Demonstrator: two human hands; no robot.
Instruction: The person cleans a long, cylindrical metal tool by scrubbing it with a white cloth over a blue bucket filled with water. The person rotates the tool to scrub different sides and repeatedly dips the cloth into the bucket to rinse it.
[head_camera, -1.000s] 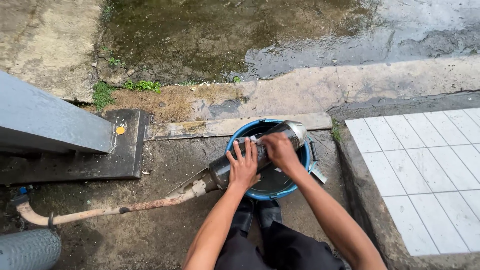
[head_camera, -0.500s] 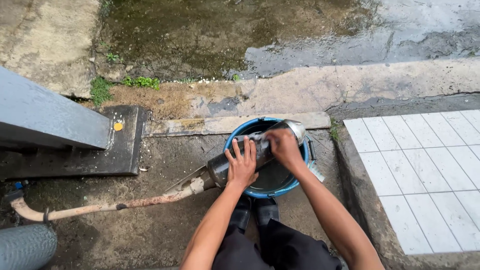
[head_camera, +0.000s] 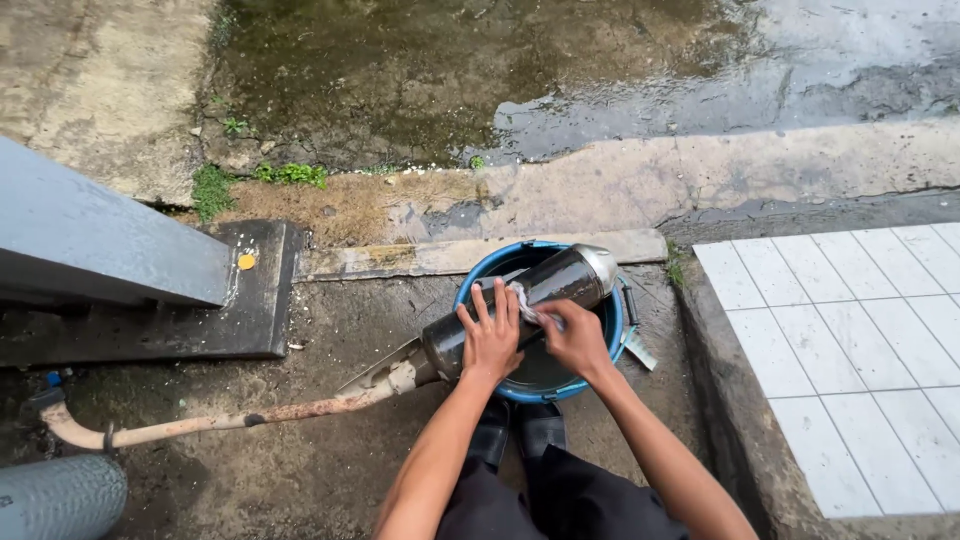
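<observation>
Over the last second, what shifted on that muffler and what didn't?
The right hand slid down the muffler from near its silver end cap toward the left hand, with a pale cloth showing between them. The left hand kept pressing the body; muffler, blue bucket and rusty pipe stayed put.

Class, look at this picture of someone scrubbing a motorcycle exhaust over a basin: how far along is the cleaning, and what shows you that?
Done: the muffler already lies across the blue basin, its dark shell wet and glossy.
In hand: the left hand steadies it while the right hand presses a pale cloth on the middle.
Left: the long pipe on the ground looks rusty and dirty, apparently untouched.
</observation>
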